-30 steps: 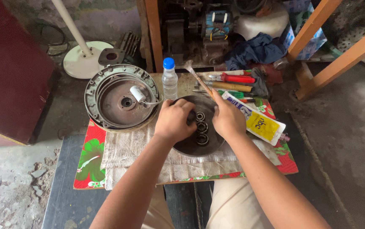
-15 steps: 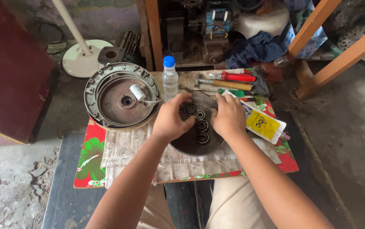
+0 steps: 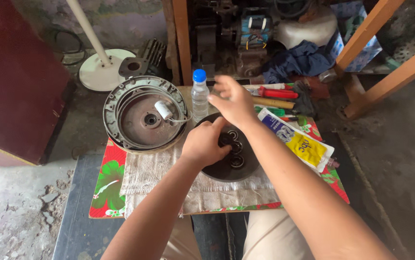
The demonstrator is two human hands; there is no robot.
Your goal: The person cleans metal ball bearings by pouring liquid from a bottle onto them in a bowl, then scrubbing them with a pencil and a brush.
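The left hand (image 3: 203, 143) is pressing curled fingers onto the dark round plate (image 3: 227, 166), which is lying at the surface's centre. The right hand (image 3: 232, 100) is hovering open and empty at twelve o'clock, beside the water bottle (image 3: 199, 95).

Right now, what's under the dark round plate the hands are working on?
The dark round plate lies on a pale cloth, which covers a red flowered mat. The left hand rests on the plate; the right hand hovers above. What lies directly beneath the plate is hidden.
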